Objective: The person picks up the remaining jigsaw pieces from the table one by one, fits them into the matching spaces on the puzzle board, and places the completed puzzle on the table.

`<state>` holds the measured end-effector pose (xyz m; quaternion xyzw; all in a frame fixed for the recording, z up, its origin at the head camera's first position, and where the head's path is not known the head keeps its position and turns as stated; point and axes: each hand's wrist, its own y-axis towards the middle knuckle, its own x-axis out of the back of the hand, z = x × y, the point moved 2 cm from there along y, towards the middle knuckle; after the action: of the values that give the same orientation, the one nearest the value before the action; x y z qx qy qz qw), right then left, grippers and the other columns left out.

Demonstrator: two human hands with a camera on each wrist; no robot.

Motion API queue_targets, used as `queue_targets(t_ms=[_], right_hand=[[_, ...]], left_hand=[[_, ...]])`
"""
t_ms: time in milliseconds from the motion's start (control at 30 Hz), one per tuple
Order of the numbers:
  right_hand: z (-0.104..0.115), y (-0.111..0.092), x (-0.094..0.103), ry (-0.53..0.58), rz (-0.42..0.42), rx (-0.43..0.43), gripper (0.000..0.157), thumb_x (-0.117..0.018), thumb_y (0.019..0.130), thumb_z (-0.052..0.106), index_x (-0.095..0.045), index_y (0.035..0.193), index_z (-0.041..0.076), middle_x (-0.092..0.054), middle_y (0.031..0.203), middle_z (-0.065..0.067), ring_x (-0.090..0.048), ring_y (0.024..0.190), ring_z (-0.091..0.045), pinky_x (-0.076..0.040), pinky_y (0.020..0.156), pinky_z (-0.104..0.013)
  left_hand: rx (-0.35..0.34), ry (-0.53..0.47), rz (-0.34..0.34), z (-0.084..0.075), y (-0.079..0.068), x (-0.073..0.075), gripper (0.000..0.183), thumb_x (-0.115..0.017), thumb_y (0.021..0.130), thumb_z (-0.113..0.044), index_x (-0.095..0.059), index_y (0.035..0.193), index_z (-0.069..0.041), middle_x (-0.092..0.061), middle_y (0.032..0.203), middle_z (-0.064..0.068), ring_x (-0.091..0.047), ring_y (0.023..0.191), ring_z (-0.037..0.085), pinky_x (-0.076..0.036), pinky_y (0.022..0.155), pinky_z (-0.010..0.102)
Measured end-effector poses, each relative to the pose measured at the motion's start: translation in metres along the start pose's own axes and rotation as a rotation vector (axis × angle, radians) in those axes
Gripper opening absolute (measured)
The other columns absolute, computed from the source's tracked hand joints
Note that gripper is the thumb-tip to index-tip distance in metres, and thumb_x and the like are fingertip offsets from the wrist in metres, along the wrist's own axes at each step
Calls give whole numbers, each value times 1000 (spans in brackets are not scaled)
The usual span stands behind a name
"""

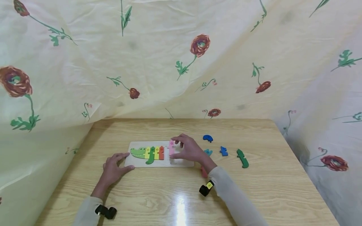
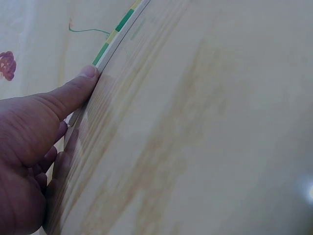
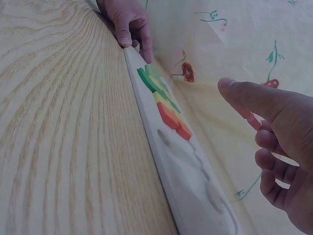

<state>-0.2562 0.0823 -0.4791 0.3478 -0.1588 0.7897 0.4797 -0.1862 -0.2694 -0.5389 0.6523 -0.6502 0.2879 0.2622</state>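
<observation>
A white puzzle board lies on the table, with a crocodile puzzle partly filled from its left end. On it are a green crocodile head, yellow pieces, a green leg piece and an orange-red piece. My left hand holds the board's left corner, thumb on the near edge and fingers at the left edge. Between thumb and fingers, my right hand pinches a pink puzzle piece upright above the board, just right of the orange-red piece. Bare recesses show in the right wrist view.
Right of the board lie loose pieces: a dark blue one, a smaller blue one, a teal one and a green tail. A red piece is partly hidden by my right wrist. Flowered cloth hangs behind the wooden table.
</observation>
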Motion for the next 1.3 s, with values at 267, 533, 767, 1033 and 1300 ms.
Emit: queue_targets(t_ms=[267, 533, 767, 1033, 1300], right_hand=[[-2, 8, -15, 13, 40, -28, 76, -91, 77, 39, -61, 142, 14, -60, 113, 1, -53, 99, -19, -49, 80, -31], [-8, 14, -26, 10, 47, -50, 74, -90, 78, 38, -62, 142, 13, -60, 112, 1, -52, 100, -17, -49, 86, -31], [-13, 18, -32, 16, 54, -55, 72, -90, 79, 38, -62, 140, 12, -60, 110, 3, -52, 100, -16, -48, 88, -32], [-15, 22, -37, 9, 62, -81, 71, -89, 79, 39, -62, 141, 14, -58, 111, 5, -52, 100, -17, -47, 89, -33], [-15, 22, -41, 19, 75, -121, 72, -90, 78, 39, -62, 140, 13, -57, 110, 5, -52, 100, -17, -47, 88, -32]], left_hand=[[5, 1, 3, 1, 0, 0, 80, -84, 82, -49, -56, 146, -10, -47, 149, 22, -37, 134, 45, -22, 94, 53], [-5, 5, 6, 1, 1, 1, 81, -83, 81, -50, -56, 147, -10, -48, 149, 22, -37, 133, 44, -22, 94, 53], [1, -8, 5, -2, 1, 2, 79, -84, 82, -46, -56, 146, -10, -48, 149, 22, -37, 134, 44, -21, 95, 53], [9, -11, 14, -3, 1, 4, 79, -83, 83, -47, -56, 147, -10, -48, 150, 22, -37, 134, 44, -21, 95, 53], [15, -8, 16, -2, 2, 4, 79, -83, 83, -48, -55, 147, -11, -47, 150, 21, -36, 135, 43, -21, 94, 52]])
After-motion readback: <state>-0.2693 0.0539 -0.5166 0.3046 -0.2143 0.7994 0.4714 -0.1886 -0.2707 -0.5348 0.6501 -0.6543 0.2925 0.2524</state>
